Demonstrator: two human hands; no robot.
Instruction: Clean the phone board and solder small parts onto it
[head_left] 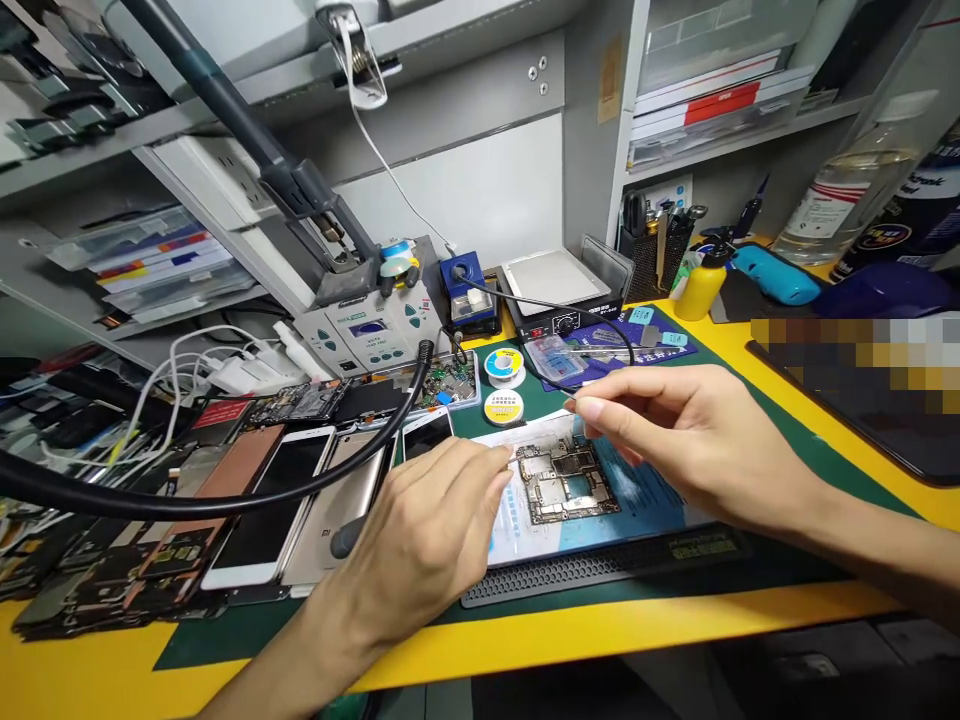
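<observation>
My left hand [435, 520] is closed above the left edge of a phone circuit board [570, 478], thumb and forefinger pinched together. A dark grey rounded end [346, 538] sticks out behind this hand, seemingly part of a tool in it; the rest is hidden. My right hand [690, 430] hovers over the board's upper right, fingertips pinched on a thin dark cable-like piece [568, 393]. Its exact kind is unclear. The board, with a rectangular opening, lies flat on a blue-and-white printed sheet or booklet [517, 535].
Several phones [281, 505] and stacked parts lie left. A black hose [315, 490] arcs across from the hot-air station [367, 330]. Two round spools [503, 367], a flat-topped heating plate [555, 280] and a yellow bottle [701, 285] stand behind. A dark tablet-like slab [862, 410] lies right.
</observation>
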